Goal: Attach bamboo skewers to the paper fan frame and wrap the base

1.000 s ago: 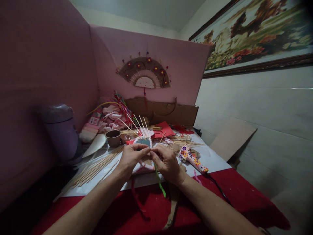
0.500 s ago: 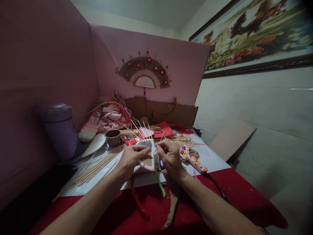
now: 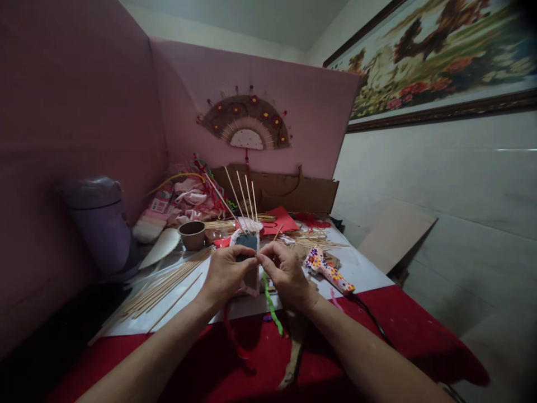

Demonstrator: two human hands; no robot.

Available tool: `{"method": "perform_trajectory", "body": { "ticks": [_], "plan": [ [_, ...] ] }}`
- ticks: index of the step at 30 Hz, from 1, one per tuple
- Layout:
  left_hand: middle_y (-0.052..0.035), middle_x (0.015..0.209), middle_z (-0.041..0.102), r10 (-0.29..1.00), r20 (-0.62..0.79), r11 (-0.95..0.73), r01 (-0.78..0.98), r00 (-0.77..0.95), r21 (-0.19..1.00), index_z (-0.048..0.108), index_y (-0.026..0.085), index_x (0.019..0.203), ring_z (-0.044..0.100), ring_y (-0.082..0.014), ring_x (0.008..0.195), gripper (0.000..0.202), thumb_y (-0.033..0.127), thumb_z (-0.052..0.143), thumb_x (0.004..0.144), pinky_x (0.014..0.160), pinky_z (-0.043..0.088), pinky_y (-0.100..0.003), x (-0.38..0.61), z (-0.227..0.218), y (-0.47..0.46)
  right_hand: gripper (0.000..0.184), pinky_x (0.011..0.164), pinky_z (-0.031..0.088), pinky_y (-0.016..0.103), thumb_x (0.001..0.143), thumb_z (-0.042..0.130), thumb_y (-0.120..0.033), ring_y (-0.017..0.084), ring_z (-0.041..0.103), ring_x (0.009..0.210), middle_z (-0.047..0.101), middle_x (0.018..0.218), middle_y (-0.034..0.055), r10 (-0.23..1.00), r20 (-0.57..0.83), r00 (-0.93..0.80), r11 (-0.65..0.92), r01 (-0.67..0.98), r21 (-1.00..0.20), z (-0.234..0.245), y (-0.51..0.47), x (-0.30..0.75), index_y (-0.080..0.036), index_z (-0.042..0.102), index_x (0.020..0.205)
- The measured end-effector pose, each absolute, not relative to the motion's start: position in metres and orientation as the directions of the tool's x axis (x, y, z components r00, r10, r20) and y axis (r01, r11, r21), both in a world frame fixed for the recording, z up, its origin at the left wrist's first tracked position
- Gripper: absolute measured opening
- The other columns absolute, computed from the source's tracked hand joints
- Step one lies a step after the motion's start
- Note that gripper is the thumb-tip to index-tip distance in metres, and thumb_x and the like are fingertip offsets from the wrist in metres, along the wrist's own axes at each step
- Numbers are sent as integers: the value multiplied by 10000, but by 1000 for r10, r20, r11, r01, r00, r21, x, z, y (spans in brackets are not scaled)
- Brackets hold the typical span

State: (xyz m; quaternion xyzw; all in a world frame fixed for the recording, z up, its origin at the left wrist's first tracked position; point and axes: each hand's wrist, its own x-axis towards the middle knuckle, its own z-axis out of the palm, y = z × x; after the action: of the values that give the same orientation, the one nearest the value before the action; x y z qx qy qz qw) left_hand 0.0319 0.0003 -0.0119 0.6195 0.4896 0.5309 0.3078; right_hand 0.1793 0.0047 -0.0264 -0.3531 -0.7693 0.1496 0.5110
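Observation:
My left hand [image 3: 224,274] is closed on a small cardboard piece [image 3: 248,240] with a dark patch and a pale pink-white edging. Several thin wooden sticks [image 3: 245,196] fan out from its top, pointing up and away. At the piece's right edge, my right hand [image 3: 287,274] has thumb and forefinger pinched together, close to my left thumb tip. Whatever lies in that pinch is too small to make out. Below the hands a green fuzzy strip [image 3: 272,307] and a torn cardboard strip [image 3: 295,352] lie on the table.
Loose sticks [image 3: 172,285] spread at left beside a brown bowl [image 3: 192,235]. A flower-patterned glue gun [image 3: 329,271] with a black cord lies at right. Red paper [image 3: 281,218] and pink fabric [image 3: 191,196] lie behind. A decorated fan [image 3: 251,117] hangs on the pink panel.
The cardboard piece has tilted, so its sticks stand higher and look longer. My right hand has moved left, its fingertips now meeting the piece's right edge near my left thumb.

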Motion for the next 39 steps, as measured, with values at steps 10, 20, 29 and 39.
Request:
{"method": "perform_trajectory", "body": {
  "ticks": [10,20,29,39],
  "plan": [
    [-57,693,712,927,374,-359,238,-19,902,733,153,744,600,-168,607,215,331,691,630,554,445,-244,38,-17,0,192,556,374,243,863,432,-324,129,452,610,473,662,-14,810,581,-84,581,256,-773,-32,3,168,-188,477,736],
    [-48,656,706,925,364,-330,248,-106,911,738,166,687,596,-165,600,162,290,721,585,547,439,-243,34,-12,0,249,402,280,217,869,415,-401,96,327,443,386,556,-54,850,519,91,518,43,-855,-36,20,180,-209,422,709],
    [-38,602,670,967,242,-240,35,-75,970,719,133,674,568,-127,518,216,319,750,569,487,433,-215,33,-7,-1,179,534,389,229,857,475,-321,119,484,595,527,664,-11,783,613,-101,619,218,-754,-28,3,173,-184,524,752],
    [-44,552,651,979,198,-198,12,-41,980,721,115,694,534,-109,439,290,363,769,551,384,379,-191,33,-4,-5,136,610,427,262,842,499,-200,152,572,701,652,784,43,698,692,-183,707,329,-626,-27,1,176,-171,630,861]
  ]
}}
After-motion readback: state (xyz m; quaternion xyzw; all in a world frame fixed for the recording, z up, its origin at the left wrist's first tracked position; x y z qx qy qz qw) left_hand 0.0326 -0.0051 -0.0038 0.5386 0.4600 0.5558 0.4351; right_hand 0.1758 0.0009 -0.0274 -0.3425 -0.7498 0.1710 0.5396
